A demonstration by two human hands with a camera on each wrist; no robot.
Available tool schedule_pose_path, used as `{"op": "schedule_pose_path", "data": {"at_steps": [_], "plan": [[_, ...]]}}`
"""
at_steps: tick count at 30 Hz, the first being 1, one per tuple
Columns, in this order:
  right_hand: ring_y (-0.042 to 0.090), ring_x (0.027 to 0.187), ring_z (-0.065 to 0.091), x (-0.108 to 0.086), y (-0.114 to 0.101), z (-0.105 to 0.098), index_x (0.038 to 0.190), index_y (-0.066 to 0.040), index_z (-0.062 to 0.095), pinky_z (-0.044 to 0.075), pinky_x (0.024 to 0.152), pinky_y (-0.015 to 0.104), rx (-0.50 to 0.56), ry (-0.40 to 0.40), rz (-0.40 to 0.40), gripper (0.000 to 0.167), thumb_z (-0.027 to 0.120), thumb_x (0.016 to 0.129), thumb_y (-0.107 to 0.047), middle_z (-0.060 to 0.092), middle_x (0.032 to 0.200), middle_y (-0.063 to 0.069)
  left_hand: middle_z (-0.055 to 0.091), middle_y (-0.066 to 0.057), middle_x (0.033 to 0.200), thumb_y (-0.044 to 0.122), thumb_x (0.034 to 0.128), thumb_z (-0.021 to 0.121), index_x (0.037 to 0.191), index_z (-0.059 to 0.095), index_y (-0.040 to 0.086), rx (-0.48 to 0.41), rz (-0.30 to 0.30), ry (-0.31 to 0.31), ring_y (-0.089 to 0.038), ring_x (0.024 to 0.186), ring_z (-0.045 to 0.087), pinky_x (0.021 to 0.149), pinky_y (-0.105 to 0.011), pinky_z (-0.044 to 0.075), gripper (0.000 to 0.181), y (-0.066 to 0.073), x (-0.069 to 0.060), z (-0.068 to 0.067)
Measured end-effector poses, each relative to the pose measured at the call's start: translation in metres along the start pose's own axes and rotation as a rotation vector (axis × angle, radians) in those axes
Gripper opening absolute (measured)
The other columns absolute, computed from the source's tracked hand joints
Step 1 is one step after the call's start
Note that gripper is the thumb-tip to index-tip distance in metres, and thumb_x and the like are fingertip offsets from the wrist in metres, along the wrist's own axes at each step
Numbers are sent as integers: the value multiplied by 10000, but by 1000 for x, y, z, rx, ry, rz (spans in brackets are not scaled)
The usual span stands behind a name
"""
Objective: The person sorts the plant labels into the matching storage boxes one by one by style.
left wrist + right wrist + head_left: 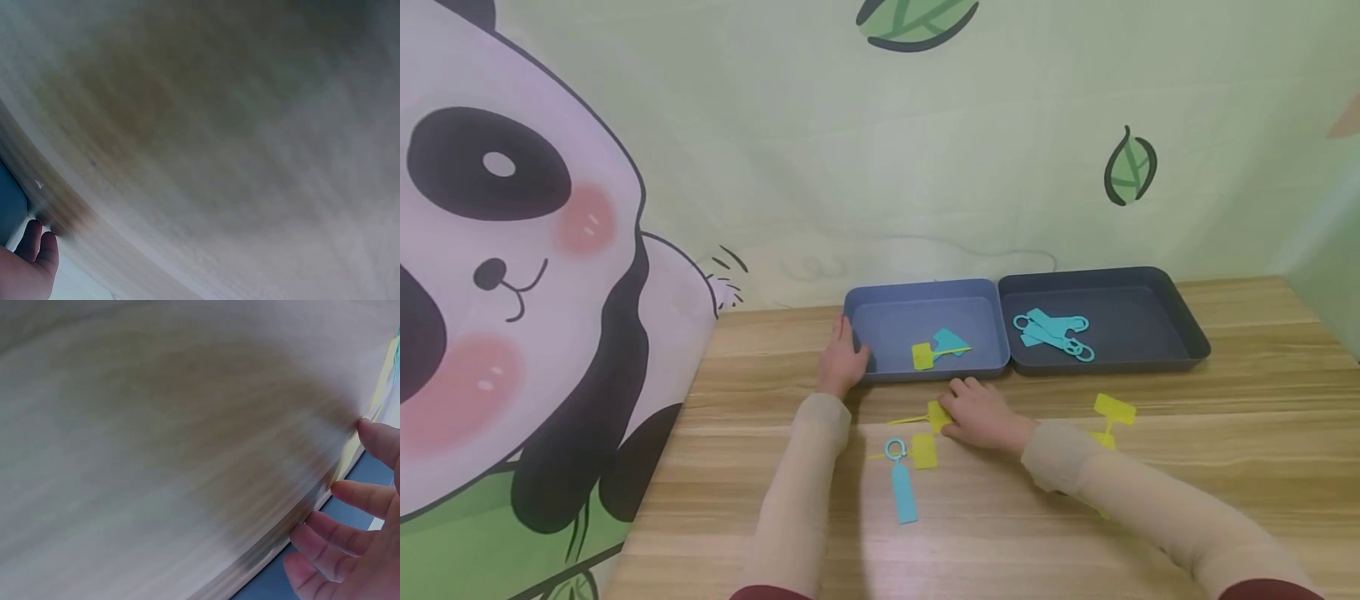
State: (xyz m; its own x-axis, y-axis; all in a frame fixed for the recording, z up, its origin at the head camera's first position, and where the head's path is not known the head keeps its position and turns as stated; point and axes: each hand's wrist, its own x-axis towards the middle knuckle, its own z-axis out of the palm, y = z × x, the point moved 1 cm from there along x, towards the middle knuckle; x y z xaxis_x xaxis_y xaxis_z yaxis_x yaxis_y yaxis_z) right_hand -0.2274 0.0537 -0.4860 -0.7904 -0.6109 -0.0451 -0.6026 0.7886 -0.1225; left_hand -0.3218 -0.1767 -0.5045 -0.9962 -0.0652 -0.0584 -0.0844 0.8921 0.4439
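Observation:
At the left end of the blue tray [925,292], my left hand [842,362] holds the rim, thumb over the inside and fingers along the outer wall. My right hand [985,417] is on the table in front of the tray. Its thumb and index finger pinch a yellow cable-tie tag [937,416] by the edges; that tag [350,450] is partly hidden. Just nearer lie another yellow tag [924,452] and a light-blue ring tag [905,493]. Inside the blue tray are a yellow tag [922,357] and a light-blue piece [951,341].
A dark tray [1135,325] adjoins the blue tray's right side and holds several light-blue ring tags [1052,329]. More yellow tags [1115,409] lie to the right, partly under my right sleeve. A wall sheet with a panda print [925,167] hangs behind the wooden table [760,358].

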Motion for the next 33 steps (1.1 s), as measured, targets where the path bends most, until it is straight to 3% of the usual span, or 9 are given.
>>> {"op": "schedule_pose_path", "data": {"at_steps": [20, 33], "plan": [[205, 822, 422, 12, -2, -5, 1120, -70, 581, 425, 654, 351, 61, -121, 107, 452, 653, 752, -321, 463, 924, 56, 82, -68, 1499, 316, 875, 416, 1417, 131, 38, 2, -3, 2, -266, 1321, 260, 1040, -409, 291, 673, 0, -1, 0], [215, 844, 425, 17, -1, -5, 1163, -99, 568, 421, 633, 344, 120, -140, 97, 485, 686, 727, -275, 467, 964, 69, 57, -71, 1501, 319, 882, 402, 1420, 108, 39, 10, -2, -19, -238, 1344, 209, 1052, -402, 275, 673, -1, 1, 0]]}}
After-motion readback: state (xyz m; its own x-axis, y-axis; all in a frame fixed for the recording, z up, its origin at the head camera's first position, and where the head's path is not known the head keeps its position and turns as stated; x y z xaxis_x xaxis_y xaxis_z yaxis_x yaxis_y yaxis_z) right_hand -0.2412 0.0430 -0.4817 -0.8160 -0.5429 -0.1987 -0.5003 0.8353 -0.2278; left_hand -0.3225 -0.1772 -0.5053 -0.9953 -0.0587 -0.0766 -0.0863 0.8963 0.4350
